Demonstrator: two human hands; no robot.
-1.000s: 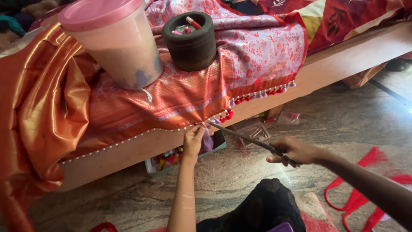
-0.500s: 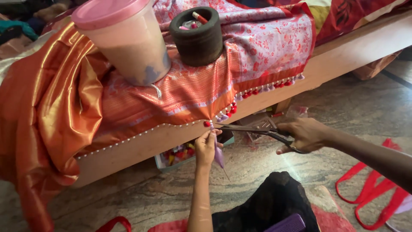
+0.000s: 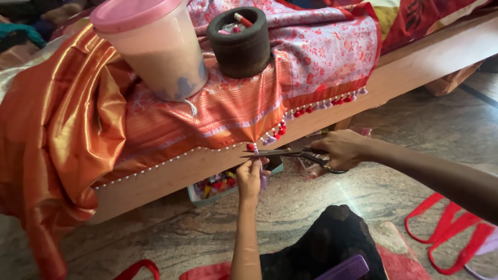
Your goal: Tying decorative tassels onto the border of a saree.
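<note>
R hand (image 3: 340, 149) w/ scissors (image 3: 282, 153) at tassel (image 3: 255, 150), tub (image 3: 153, 49) above.

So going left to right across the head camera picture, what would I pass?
Orange silk cloth → pink-lidded plastic tub → round black container → left hand pinching a tassel → scissors → right hand → red straps on the floor.

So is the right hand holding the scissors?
Yes, the right hand grips the scissors by their handles, blades pointing at the tassel the left hand pinches.
</note>
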